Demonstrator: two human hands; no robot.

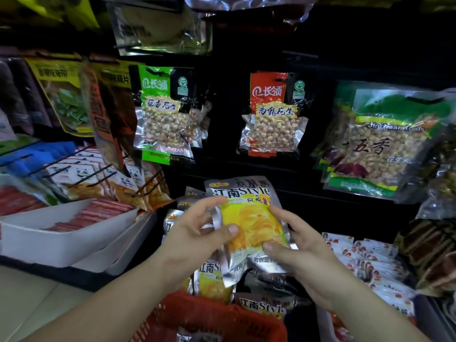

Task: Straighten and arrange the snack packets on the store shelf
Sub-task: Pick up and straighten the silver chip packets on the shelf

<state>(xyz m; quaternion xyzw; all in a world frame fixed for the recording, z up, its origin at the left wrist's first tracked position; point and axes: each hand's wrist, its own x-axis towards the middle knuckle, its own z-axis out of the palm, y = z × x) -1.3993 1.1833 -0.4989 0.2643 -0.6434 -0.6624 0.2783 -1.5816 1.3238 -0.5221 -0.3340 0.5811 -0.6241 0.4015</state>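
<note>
**Both hands hold a "江南Style" chip packet before the snack shelf**

The chip packet (249,218) is held upright in front of the lower shelf, at the middle of the view. Its silver top reads "江南Style"; the lower part is yellow with a picture of crisps. The left hand (197,233) grips its left edge, thumb on the front and fingers curled behind. The right hand (301,253) grips the lower right corner in the same way, thumb across the front.

More packets with the same name (212,275) stand behind and below it, some leaning, and 1 (264,308) lies at the rim of a red basket (217,319) under the wrists.

Above, on hooks, hang 2 bags of peanuts branded "长领": a green bag (162,114) marked "蒜香花生" and a red bag (271,114) marked "南乳花生". To the right a green-banded bag (385,144) shows "五香" and a Latin line ending in "Foods", partly blurred. To the left hang yellow-labelled pouches (64,95), their writing too blurred to read, and packets with panda faces (84,174).

A white tray (61,243) at the left holds red sausage sticks. Small white-and-red packets (365,257) lie in a row at the right. The shelving is black, and the floor (29,292) is pale tile.
</note>
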